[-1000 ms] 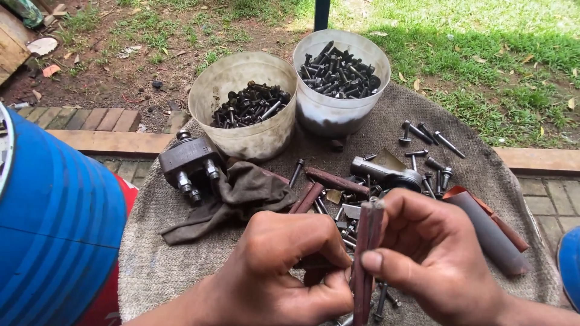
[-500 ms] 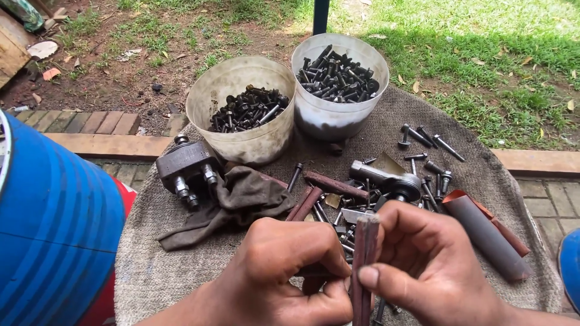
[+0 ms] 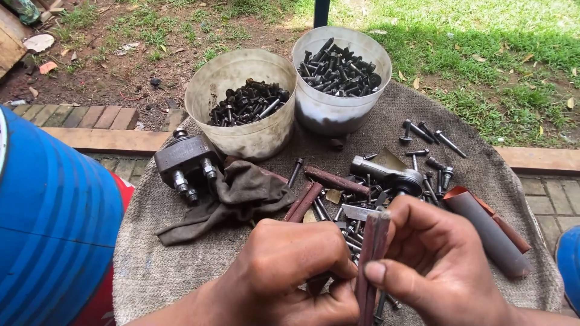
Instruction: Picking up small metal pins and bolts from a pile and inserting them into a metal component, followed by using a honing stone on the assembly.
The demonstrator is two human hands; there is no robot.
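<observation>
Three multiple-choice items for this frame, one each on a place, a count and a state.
1. Where does the dark rag lie?
A. in a tub
B. on the mat, beside the metal block
C. on the grass

2. How many tubs of bolts stand on the mat?
A. one
B. two
C. four

3. How is the reddish strip held?
A. upright
B. flat on the mat
C. in a tub

Answers: 1 B, it touches the metal block; 2 B, left tub and right tub; 3 A, right hand pinches it.

Both hands [image 3: 362,271] pinch a brown strip [image 3: 371,253] (upright) over bolts [image 3: 362,205].
</observation>
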